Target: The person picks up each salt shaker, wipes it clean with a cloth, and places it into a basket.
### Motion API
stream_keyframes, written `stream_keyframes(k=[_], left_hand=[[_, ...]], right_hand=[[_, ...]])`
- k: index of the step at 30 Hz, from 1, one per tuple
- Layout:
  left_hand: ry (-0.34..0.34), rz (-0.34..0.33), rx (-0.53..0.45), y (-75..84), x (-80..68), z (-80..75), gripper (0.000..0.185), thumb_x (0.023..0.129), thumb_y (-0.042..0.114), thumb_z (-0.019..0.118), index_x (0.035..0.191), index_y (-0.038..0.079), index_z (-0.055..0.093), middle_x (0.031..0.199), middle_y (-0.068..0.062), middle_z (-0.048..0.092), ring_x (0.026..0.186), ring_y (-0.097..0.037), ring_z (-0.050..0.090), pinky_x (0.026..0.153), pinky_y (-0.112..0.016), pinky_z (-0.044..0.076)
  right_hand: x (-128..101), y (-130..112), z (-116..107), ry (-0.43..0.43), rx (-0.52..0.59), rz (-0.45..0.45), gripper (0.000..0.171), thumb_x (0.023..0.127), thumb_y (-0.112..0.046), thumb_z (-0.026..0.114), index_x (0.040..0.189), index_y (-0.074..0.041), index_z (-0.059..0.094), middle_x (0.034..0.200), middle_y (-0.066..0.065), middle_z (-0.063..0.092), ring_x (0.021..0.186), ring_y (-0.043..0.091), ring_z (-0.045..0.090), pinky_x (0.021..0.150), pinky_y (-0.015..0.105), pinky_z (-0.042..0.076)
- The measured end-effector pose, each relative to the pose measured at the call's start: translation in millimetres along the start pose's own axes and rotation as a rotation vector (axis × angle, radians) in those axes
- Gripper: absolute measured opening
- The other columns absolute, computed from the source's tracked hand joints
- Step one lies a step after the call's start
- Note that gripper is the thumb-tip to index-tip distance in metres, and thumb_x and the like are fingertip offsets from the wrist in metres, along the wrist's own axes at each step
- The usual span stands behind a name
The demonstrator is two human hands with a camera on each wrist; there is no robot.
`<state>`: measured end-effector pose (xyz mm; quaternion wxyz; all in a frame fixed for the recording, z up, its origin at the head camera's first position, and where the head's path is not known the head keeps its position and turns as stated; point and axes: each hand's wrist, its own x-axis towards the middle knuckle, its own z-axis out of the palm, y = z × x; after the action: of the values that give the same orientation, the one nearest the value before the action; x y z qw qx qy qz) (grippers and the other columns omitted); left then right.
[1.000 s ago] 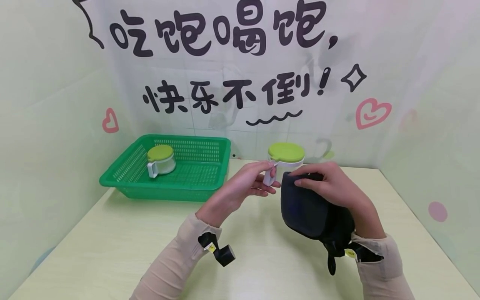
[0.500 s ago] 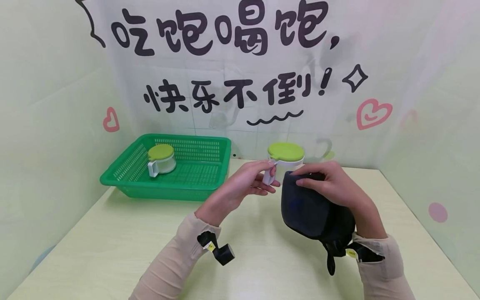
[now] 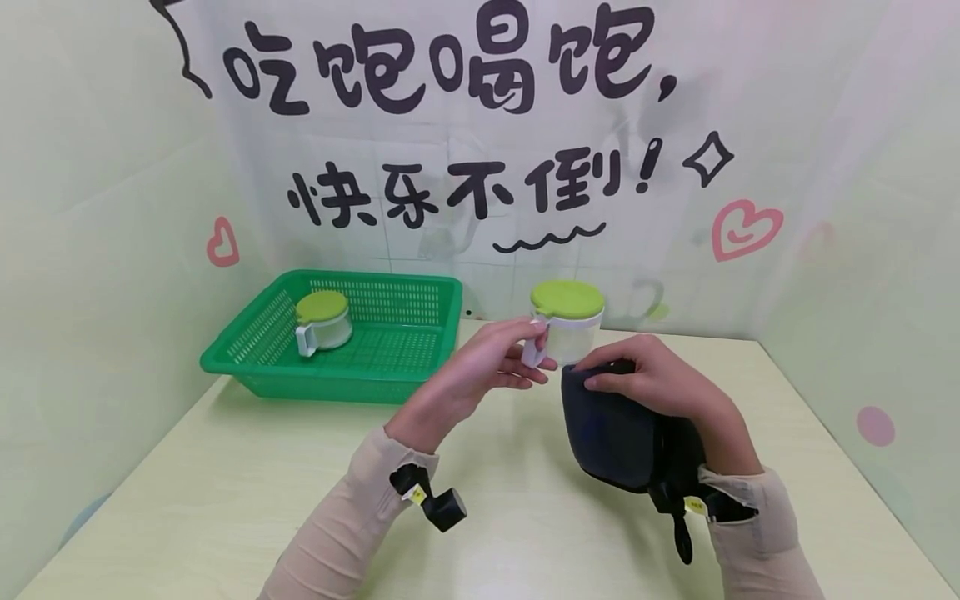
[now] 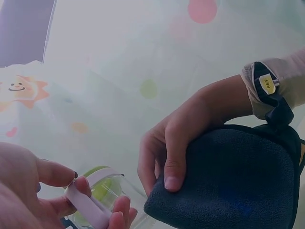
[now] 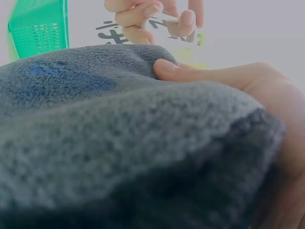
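Note:
A clear seasoning jar [image 3: 576, 337] with a lime-green lid is held up above the table by my left hand [image 3: 491, 358]. The fingers grip its white handle [image 4: 88, 206], seen close in the left wrist view. My right hand [image 3: 667, 383] pinches the upper edge of a dark navy cloth [image 3: 609, 437], which hangs down in folds just below and right of the jar. In the right wrist view, the fuzzy cloth [image 5: 109, 124] fills most of the picture and hides the jar's body. A small gap separates the right fingertips from the jar in the head view.
At the back left of the pale table [image 3: 480, 508] stands a green plastic basket [image 3: 330, 388]. Inside it, towards its left, sits a similar jar [image 3: 332, 330] with a green lid. A printed white backdrop [image 3: 420, 242] rises behind the table.
My right hand and the cloth have dropped slightly, away from the jar, baring more of its clear body. The jar has shifted a little left and up with my left hand.

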<state>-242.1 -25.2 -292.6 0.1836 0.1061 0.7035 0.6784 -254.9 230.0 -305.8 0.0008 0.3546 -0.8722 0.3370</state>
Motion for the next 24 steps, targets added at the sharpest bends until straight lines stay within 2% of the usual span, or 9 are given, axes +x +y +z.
stream_keyframes(k=[7, 16, 20, 24], left_hand=[[-0.011, 0.003, -0.017, 2.5, -2.4, -2.4, 0.023, 0.107, 0.037, 0.05, 0.097, 0.017, 0.057, 0.108, -0.013, 0.076, 0.085, -0.019, 0.071, 0.077, -0.027, 0.056], [-0.011, 0.008, -0.017, 1.9, -1.9, -3.2, 0.024, 0.107, 0.037, 0.05, 0.098, 0.016, 0.057, 0.102, -0.011, 0.076, 0.084, -0.019, 0.071, 0.076, -0.027, 0.055], [-0.01, -0.001, -0.01, 1.3, -1.0, -3.8, 0.024, 0.107, 0.037, 0.05, 0.101, 0.015, 0.058, 0.101, -0.01, 0.076, 0.088, -0.022, 0.072, 0.078, -0.027, 0.056], [-0.016, -0.007, -0.01, 0.7, 0.0, -4.1, 0.024, 0.107, 0.036, 0.05, 0.1, 0.015, 0.058, 0.099, -0.008, 0.075, 0.086, -0.02, 0.072, 0.08, -0.029, 0.056]], right_hand=[[-0.6, 0.0, -0.8, 0.016, -0.064, -0.008, 0.02, 0.094, -0.014, 0.075, 0.112, -0.02, 0.08, 0.108, -0.006, 0.079, 0.098, 0.003, 0.069, 0.092, 0.027, 0.055], [-4.0, -3.4, -0.8, 0.021, -0.034, -0.018, 0.021, 0.095, -0.015, 0.074, 0.114, -0.018, 0.08, 0.11, -0.003, 0.079, 0.099, 0.004, 0.07, 0.092, 0.027, 0.056], [-5.5, -6.0, -1.5, 0.07, -0.033, -0.037, 0.02, 0.095, -0.014, 0.073, 0.113, -0.018, 0.08, 0.11, -0.002, 0.079, 0.098, 0.005, 0.07, 0.092, 0.025, 0.056], [-5.5, -7.9, -2.8, 0.164, -0.044, -0.06, 0.02, 0.094, -0.012, 0.074, 0.112, -0.018, 0.08, 0.108, 0.0, 0.079, 0.097, 0.004, 0.07, 0.09, 0.019, 0.054]])
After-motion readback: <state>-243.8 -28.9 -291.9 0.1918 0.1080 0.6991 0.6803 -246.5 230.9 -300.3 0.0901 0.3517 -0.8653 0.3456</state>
